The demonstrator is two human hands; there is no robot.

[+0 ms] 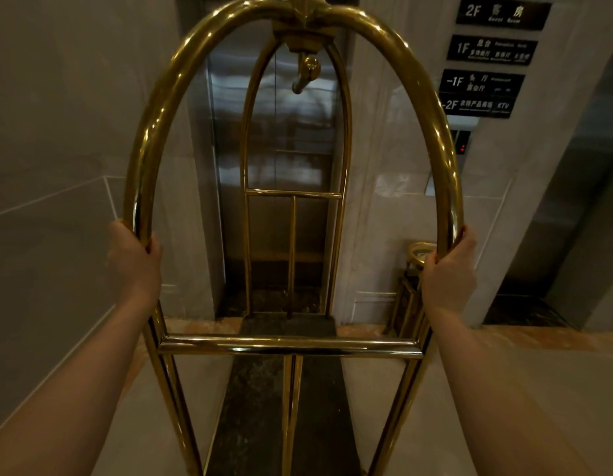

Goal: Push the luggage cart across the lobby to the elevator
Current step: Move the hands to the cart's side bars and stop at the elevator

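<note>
A brass luggage cart with tall arched tubes fills the middle of the head view. Its near arch rises in front of me and its dark carpeted deck runs forward below. My left hand is wrapped around the left upright of the near arch. My right hand grips the right upright at about the same height. Straight ahead, just past the cart's far arch, stands a steel elevator door, which is closed. A hook hangs from the top joint of the cart. No luggage shows on the deck.
A tiled wall runs close along the left. On the right wall hang black floor signs above a call panel with a red display. A brass bin stands by the wall right of the door. A second dark doorway opens at far right.
</note>
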